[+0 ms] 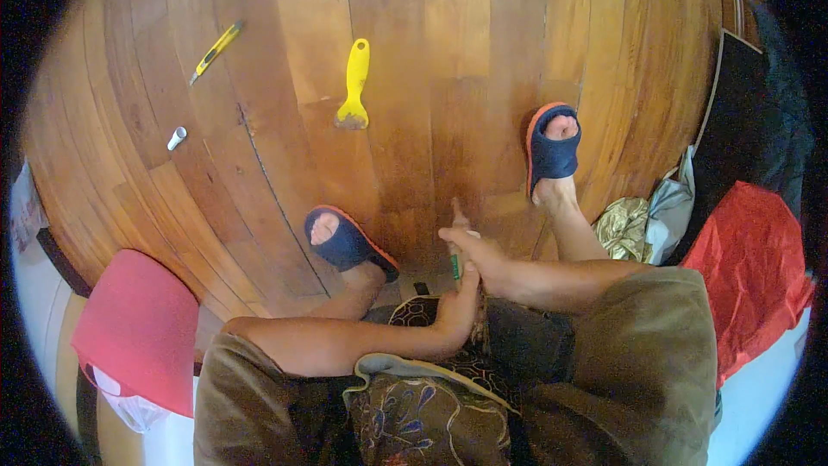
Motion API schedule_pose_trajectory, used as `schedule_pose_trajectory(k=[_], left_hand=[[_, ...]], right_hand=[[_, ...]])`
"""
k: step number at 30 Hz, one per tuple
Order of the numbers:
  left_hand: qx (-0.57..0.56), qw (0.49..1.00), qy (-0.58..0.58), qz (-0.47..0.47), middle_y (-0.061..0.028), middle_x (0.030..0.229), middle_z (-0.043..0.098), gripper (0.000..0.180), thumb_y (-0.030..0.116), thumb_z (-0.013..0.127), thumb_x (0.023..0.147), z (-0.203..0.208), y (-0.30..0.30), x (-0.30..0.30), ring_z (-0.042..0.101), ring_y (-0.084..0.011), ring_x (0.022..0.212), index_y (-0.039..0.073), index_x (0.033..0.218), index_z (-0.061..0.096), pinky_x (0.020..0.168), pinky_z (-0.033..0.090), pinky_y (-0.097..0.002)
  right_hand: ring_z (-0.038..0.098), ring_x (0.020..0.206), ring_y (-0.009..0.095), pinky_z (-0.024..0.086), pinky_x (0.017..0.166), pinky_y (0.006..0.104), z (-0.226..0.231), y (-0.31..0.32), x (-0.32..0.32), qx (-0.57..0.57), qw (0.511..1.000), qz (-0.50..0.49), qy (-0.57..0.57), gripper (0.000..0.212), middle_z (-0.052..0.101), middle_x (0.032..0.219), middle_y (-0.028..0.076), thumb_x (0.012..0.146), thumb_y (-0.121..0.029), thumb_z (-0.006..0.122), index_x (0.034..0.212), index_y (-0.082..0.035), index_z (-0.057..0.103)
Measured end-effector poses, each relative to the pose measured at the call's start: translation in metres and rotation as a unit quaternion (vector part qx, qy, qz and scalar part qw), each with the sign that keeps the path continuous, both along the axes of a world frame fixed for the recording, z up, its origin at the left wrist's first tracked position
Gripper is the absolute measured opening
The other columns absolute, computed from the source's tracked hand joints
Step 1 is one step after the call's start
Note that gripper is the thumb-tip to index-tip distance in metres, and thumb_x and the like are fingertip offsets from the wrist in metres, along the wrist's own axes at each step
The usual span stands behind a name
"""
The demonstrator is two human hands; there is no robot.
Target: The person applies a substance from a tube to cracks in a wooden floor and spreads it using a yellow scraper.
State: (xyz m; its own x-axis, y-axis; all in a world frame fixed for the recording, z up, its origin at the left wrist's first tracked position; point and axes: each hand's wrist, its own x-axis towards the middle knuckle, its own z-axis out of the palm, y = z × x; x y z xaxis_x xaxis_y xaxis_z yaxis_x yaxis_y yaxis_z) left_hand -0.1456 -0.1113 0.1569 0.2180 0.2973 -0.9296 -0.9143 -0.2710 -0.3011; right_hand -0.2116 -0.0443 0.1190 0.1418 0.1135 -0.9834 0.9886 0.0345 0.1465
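Observation:
Between my knees, both hands meet around a slim green-and-white tube (455,266), largely covered by fingers. My left hand (466,293) closes on its lower part, thumb up along the green side. My right hand (479,257) wraps the upper part, one finger stretching forward toward the floor. Whether the tube has an opening at its top cannot be seen. Farther off, a yellow scraper (356,86) with a dirty blade edge lies on the wooden floor. Left of it are a yellow utility knife (216,53) and a small white cap-like cylinder (177,138).
My feet in dark blue slippers (552,151) stand apart on the plank floor (431,147). A pink-red rounded object (138,328) is at my left. On the right are a red crumpled bag (746,276), gold cloth (624,229) and a dark panel (733,112).

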Motion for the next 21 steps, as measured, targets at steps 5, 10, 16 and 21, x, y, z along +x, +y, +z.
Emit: schedule_pose_trajectory(k=[5, 10, 16, 21], left_hand=[[0.023, 0.978, 0.185, 0.096, -0.0014, 0.057, 0.048, 0.043, 0.049, 0.043, 0.085, 0.012, -0.004, -0.045, 0.045, -0.0113, 0.049, 0.009, 0.070, 0.049, 0.044, 0.036, -0.0263], [-0.110, 0.925, 0.352, 0.089, 0.0046, 0.056, 0.044, 0.028, 0.033, 0.056, 0.083, 0.008, -0.043, -0.091, 0.040, -0.0058, 0.047, 0.007, 0.074, 0.052, 0.040, 0.031, -0.0233], [-0.284, 0.880, 0.321, 0.203, 0.0032, 0.048, 0.042, 0.035, 0.038, 0.052, 0.084, 0.012, -0.126, -0.113, 0.041, -0.0079, 0.039, 0.013, 0.061, 0.045, 0.038, 0.033, -0.0225], [-0.465, 0.775, 0.266, 0.335, 0.0008, 0.051, 0.043, 0.036, 0.042, 0.046, 0.086, 0.040, -0.157, -0.090, 0.042, -0.0099, 0.042, 0.010, 0.069, 0.046, 0.039, 0.033, -0.0228]], right_hand=[[0.049, 0.076, 0.012, 0.039, 0.070, 0.0266, 0.014, 0.008, -0.072, -0.110, 0.986, 0.120, 0.034, 0.049, 0.053, 0.081, 0.002, 0.072, -0.051, 0.062, 0.088, -0.005, 0.054], [0.050, 0.098, 0.019, 0.040, 0.084, 0.0313, 0.034, -0.005, -0.159, -0.325, 0.851, 0.380, 0.164, 0.074, 0.056, 0.101, 0.012, 0.072, -0.064, 0.052, 0.107, 0.002, 0.051], [0.060, 0.081, 0.030, 0.046, 0.071, 0.0381, 0.015, -0.006, -0.266, -0.218, 0.569, 0.776, 0.165, 0.056, 0.061, 0.083, 0.021, 0.073, -0.052, 0.055, 0.092, 0.001, 0.061], [0.059, 0.077, 0.036, 0.046, 0.068, 0.0431, -0.019, -0.050, -0.343, -0.164, 0.405, 0.831, 0.344, 0.034, 0.059, 0.081, 0.025, 0.077, -0.032, 0.053, 0.081, 0.000, 0.061]])
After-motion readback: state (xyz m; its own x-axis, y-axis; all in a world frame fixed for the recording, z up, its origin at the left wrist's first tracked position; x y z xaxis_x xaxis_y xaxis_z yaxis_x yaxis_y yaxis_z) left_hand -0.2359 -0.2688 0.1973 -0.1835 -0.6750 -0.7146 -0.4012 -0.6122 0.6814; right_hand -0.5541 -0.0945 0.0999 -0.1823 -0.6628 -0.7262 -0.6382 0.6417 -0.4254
